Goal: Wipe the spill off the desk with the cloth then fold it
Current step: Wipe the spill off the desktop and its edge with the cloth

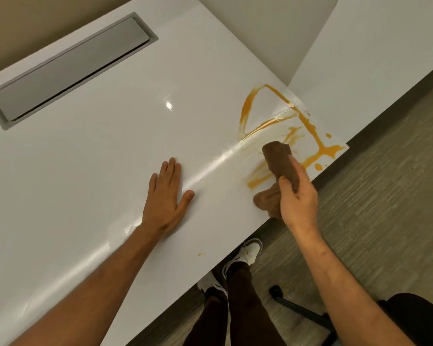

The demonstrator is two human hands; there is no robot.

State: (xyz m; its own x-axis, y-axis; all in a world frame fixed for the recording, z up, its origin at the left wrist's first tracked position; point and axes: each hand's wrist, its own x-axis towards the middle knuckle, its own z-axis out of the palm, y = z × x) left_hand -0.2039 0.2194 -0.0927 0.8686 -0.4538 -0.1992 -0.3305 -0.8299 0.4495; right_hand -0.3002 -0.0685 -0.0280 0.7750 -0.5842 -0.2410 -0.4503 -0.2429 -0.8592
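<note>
- My right hand [299,199] grips the bunched brown cloth [280,161], apparently touching the orange spill [310,126] at the desk [85,151] corner.
- My left hand [166,198] lies flat, fingers spread.

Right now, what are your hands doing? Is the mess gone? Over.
Left hand flat on desk. Right hand grips brown cloth. Orange spill mostly still there. Nothing blocking.

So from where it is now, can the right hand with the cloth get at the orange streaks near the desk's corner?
Probably yes. The right hand holds the brown cloth at the near edge of the orange spill, and nothing stands between it and the far streaks. The left hand lies flat on the desk, well off to the side.
</note>
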